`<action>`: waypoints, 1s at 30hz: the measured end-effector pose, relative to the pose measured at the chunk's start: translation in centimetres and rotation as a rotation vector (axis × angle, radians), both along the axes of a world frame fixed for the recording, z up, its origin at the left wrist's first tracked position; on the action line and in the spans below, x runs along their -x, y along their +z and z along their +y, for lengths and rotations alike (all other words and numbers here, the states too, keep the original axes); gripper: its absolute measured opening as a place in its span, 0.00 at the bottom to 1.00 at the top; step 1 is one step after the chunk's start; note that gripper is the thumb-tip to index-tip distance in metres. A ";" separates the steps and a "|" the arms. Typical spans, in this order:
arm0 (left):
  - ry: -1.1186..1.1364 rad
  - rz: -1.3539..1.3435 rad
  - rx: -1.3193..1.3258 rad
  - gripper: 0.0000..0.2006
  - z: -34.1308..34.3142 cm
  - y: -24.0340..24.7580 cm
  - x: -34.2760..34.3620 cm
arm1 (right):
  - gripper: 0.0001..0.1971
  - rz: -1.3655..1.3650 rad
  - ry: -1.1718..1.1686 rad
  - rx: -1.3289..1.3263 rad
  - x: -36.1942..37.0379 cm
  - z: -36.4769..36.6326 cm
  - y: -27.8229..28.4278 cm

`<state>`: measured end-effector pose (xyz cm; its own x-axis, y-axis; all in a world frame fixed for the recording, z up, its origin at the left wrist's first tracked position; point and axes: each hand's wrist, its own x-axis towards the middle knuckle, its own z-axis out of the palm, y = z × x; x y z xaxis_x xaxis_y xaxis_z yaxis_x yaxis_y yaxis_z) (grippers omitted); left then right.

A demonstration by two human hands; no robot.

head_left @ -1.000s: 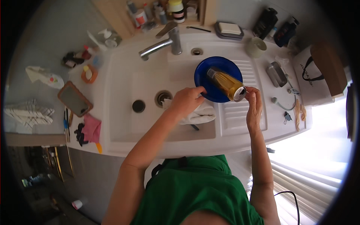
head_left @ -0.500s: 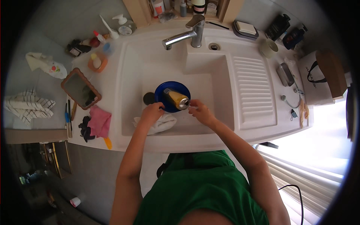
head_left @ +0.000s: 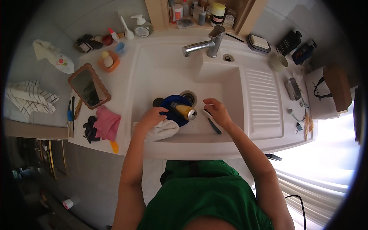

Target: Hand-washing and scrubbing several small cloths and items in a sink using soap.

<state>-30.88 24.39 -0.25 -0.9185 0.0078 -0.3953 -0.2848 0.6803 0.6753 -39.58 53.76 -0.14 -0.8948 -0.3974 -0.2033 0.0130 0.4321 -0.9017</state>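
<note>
A round blue dish [head_left: 165, 103], which looks like a plate or shallow bowl, sits tilted in the white sink. On it lies a yellow drink can [head_left: 183, 111], its silver end toward the right. My left hand [head_left: 152, 117] grips the dish's near left rim, thumb and fingers closed on it. A bunched white cloth [head_left: 165, 130] lies just below that hand. To the right of the can, my right hand [head_left: 217, 111] hovers with its fingers bent and apart. Partly under it is a slim dark-handled brush [head_left: 214, 126]; no grasp on it shows.
The drain [head_left: 188, 96] shows behind the dish, beside a dark round object [head_left: 157, 102]. The chrome faucet [head_left: 205, 46] reaches over the sink. Left on the counter are a framed mirror [head_left: 89, 86] and pink cloth [head_left: 107, 123]; right is a ribbed drainboard [head_left: 263, 101].
The view has shifted. In the sink, the dish and can have moved left, uncovering the drain. My right hand has come away from the can, and the brush now shows under it.
</note>
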 end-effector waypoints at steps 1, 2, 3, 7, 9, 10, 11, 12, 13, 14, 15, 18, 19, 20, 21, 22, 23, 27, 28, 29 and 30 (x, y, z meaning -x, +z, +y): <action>0.007 0.003 0.000 0.15 -0.4 1.2 0.2 | 0.13 -0.012 0.016 0.023 0.0 -0.3 0.8; 0.074 -0.045 -0.115 0.14 -0.7 2.5 0.5 | 0.13 -0.025 0.030 0.046 0.2 -0.6 1.2; 0.137 -0.093 -0.230 0.13 -1.0 3.4 0.8 | 0.13 -0.021 0.033 0.048 0.5 -0.7 1.4; 0.602 -0.069 -0.684 0.20 -1.1 3.9 2.3 | 0.13 0.257 0.020 0.080 3.7 -2.2 4.2; 0.709 -0.064 -0.961 0.23 -0.9 3.0 3.2 | 0.13 0.343 -0.005 0.050 6.2 -3.0 5.9; 0.802 -0.067 -1.242 0.26 -0.3 3.2 3.9 | 0.14 0.500 -0.002 0.047 7.8 -3.1 6.3; 0.817 -0.063 -1.363 0.30 0.5 3.5 4.5 | 0.14 0.657 0.001 0.043 9.4 -3.2 6.7; 0.822 -0.062 -1.364 0.30 1.0 3.4 5.3 | 0.14 0.656 0.006 0.043 11.2 -3.3 7.0; 0.807 -0.037 -1.520 0.31 1.4 3.2 6.2 | 0.14 0.764 0.029 0.029 12.9 -3.3 7.5; 0.788 -0.012 -1.677 0.32 1.8 3.1 7.1 | 0.14 0.872 0.053 0.015 14.2 -3.4 7.8; 0.807 0.002 -1.698 0.34 2.1 3.0 7.8 | 0.14 0.872 0.056 0.016 15.0 -3.9 8.2; 0.889 -0.035 -1.781 0.36 2.4 1.4 9.4 | 0.13 0.787 0.026 -0.060 17.0 -4.6 9.2; 0.917 -0.054 -1.800 0.33 2.6 1.2 9.8 | 0.13 0.758 0.044 -0.115 17.5 -4.7 9.4; 0.919 -0.058 -1.801 0.33 2.9 0.6 10.4 | 0.13 0.727 0.061 -0.171 18.0 -4.8 9.6; 0.901 -0.023 -1.772 0.31 3.1 -0.2 10.9 | 0.13 0.723 0.062 -0.170 18.4 -4.8 9.5; 0.882 0.011 -1.742 0.30 3.1 -1.1 11.3 | 0.14 0.757 0.063 -0.185 18.8 -4.8 9.5; 0.894 -0.035 -1.793 0.24 2.9 -1.8 11.9 | 0.14 0.791 0.063 -0.200 19.3 -4.7 9.4; 1.052 -0.117 -1.679 0.21 3.6 -3.8 14.4 | 0.15 0.621 -0.098 0.103 21.1 -4.6 9.7; 1.042 -0.117 -1.688 0.20 3.2 -4.5 14.8 | 0.15 0.612 -0.093 0.105 20.8 -4.9 9.9; 1.032 -0.117 -1.697 0.19 2.9 -5.2 15.1 | 0.14 0.575 -0.087 0.179 20.4 -5.1 10.0; 1.034 -0.126 -1.697 0.19 3.2 -5.4 15.7 | 0.14 0.542 -0.090 0.245 20.0 -5.0 9.8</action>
